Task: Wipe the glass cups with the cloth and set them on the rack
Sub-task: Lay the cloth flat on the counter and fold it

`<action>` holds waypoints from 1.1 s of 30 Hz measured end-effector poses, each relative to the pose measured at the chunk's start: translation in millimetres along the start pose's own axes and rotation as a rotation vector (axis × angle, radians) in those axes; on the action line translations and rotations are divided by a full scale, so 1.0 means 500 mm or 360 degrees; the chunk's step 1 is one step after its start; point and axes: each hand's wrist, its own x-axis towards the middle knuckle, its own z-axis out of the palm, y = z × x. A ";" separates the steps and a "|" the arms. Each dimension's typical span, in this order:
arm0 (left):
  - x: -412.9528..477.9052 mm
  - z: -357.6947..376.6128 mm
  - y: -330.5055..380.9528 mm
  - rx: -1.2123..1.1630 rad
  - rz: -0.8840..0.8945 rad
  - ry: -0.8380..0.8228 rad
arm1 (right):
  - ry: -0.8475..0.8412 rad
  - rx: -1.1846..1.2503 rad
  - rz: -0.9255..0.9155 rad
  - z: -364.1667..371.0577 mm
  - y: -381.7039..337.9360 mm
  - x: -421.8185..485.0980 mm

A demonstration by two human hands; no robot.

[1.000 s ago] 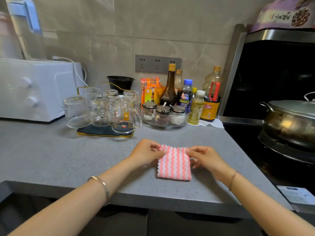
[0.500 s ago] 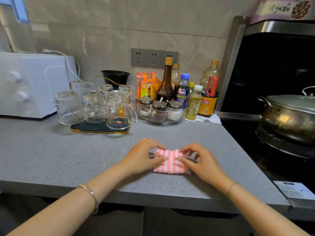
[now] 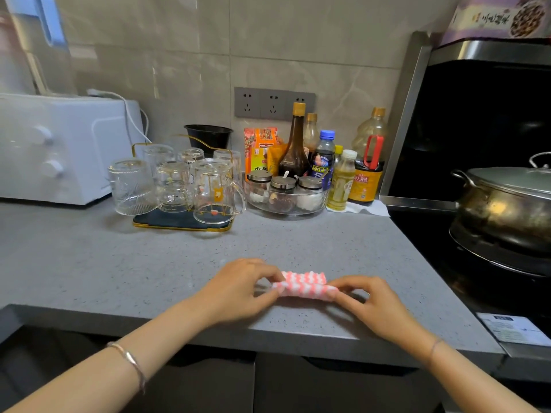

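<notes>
The cloth point(image 3: 304, 286), a nubby fabric in wavy pink and white stripes, lay folded into a narrow band on the speckled grey stone countertop point(image 3: 119, 263), near its front edge. The left hand point(image 3: 238, 290) pinched the cloth's left end with curled fingers and thumb, and the right hand point(image 3: 375, 305) pinched its right end the same way. A thin metal bracelet point(image 3: 131, 359) circled the left wrist. Well behind the cloth, the glass cups point(image 3: 167, 180) stood upside down in a cluster on the rack point(image 3: 182, 223), a dark flat tray with a gold rim and thin gold wire uprights. One ribbed cup point(image 3: 131, 186) stood at the tray's left edge, and a clear handled mug point(image 3: 216, 192) with small printed figures stood at its front right. A boxy white appliance point(image 3: 59, 150) with two round knobs sat to the left. To the right were a clear round dish point(image 3: 286, 207) of lidded jars and several sauce bottles point(image 3: 295, 150). The wall point(image 3: 298, 40) was glossy beige tile with a grey socket strip point(image 3: 274, 104). A lidded steel pot point(image 3: 504, 201) sat on the black stove at far right.
</notes>
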 end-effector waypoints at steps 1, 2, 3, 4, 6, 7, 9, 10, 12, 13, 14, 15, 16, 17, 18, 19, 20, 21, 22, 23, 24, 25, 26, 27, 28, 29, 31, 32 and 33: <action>-0.003 -0.002 0.001 -0.0107 -0.0047 0.0005 | 0.0022 0.0126 0.0039 0.001 -0.005 0.000; -0.003 -0.002 0.003 -0.0212 -0.0102 0.0002 | 0.0036 0.0224 0.0085 0.003 -0.008 0.001; 0.002 -0.001 0.005 -0.0316 -0.0172 0.0005 | 0.0044 0.0295 0.0136 0.005 -0.011 0.006; 0.009 0.002 0.007 -0.0426 -0.0246 0.0027 | 0.0054 0.0354 0.0198 0.008 -0.013 0.014; 0.030 0.008 0.008 -0.0608 -0.0405 0.0086 | 0.0101 0.0478 0.0347 0.010 -0.014 0.036; 0.041 0.011 0.006 -0.0650 -0.0475 0.0110 | 0.0131 0.0517 0.0410 0.009 -0.013 0.048; 0.058 0.018 -0.001 -0.0659 -0.0588 0.0101 | 0.0158 0.0501 0.0469 0.010 -0.009 0.070; 0.064 0.022 -0.007 -0.0616 -0.0624 0.0067 | 0.0150 0.0460 0.0466 0.012 -0.004 0.078; 0.070 0.032 -0.016 -0.0458 -0.0668 -0.0028 | 0.0092 0.0282 0.0444 0.017 0.009 0.089; 0.070 0.036 -0.020 -0.0395 -0.0687 -0.0053 | 0.0049 0.0160 0.0433 0.020 0.015 0.093; 0.069 0.037 -0.023 -0.0370 -0.0699 -0.0047 | 0.0017 0.0060 0.0431 0.021 0.021 0.096; 0.066 0.036 -0.023 -0.0373 -0.0701 -0.0018 | 0.0007 -0.0004 0.0425 0.022 0.024 0.097; 0.064 0.033 -0.021 -0.0385 -0.0682 0.0021 | 0.0021 -0.0048 0.0412 0.021 0.023 0.100; 0.064 0.030 -0.019 -0.0409 -0.0631 0.0053 | 0.0051 -0.0073 0.0393 0.020 0.020 0.101; 0.064 0.028 -0.016 -0.0446 -0.0554 0.0067 | 0.0077 -0.0090 0.0390 0.018 0.019 0.103; 0.066 0.025 -0.012 -0.0475 -0.0468 0.0051 | 0.0070 -0.0105 0.0406 0.016 0.019 0.104; 0.068 0.023 -0.005 -0.0475 -0.0381 0.0007 | 0.0018 -0.0128 0.0442 0.014 0.018 0.106; 0.068 0.023 0.001 -0.0408 -0.0298 -0.0049 | -0.0069 -0.0157 0.0485 0.014 0.018 0.107; 0.071 0.026 0.005 -0.0273 -0.0207 -0.0097 | -0.0151 -0.0181 0.0522 0.013 0.018 0.108; 0.072 0.031 0.007 -0.0102 -0.0118 -0.0120 | -0.0196 -0.0190 0.0536 0.014 0.017 0.110; 0.073 0.037 0.009 0.0060 -0.0037 -0.0120 | -0.0192 -0.0177 0.0531 0.014 0.015 0.111; 0.074 0.042 0.013 0.0176 0.0025 -0.0099 | -0.0147 -0.0125 0.0511 0.013 0.012 0.111; 0.075 0.046 0.016 0.0234 0.0062 -0.0065 | -0.0100 -0.0031 0.0486 0.012 0.007 0.110; 0.077 0.049 0.020 0.0245 0.0081 -0.0030 | -0.0083 0.0086 0.0459 0.010 0.003 0.107; 0.079 0.050 0.025 0.0229 0.0084 0.0001 | -0.0102 0.0191 0.0426 0.007 -0.002 0.104; 0.082 0.050 0.029 0.0204 0.0062 0.0032 | -0.0157 0.0264 0.0390 0.005 -0.007 0.101; 0.088 0.045 0.030 0.0103 -0.0070 0.0089 | -0.0281 0.0317 0.0343 0.003 -0.016 0.095; 0.092 0.041 0.026 -0.0006 -0.0160 0.0105 | -0.0313 0.0342 0.0340 0.004 -0.019 0.095; 0.095 0.036 0.021 -0.0184 -0.0243 0.0116 | -0.0321 0.0386 0.0347 0.007 -0.020 0.098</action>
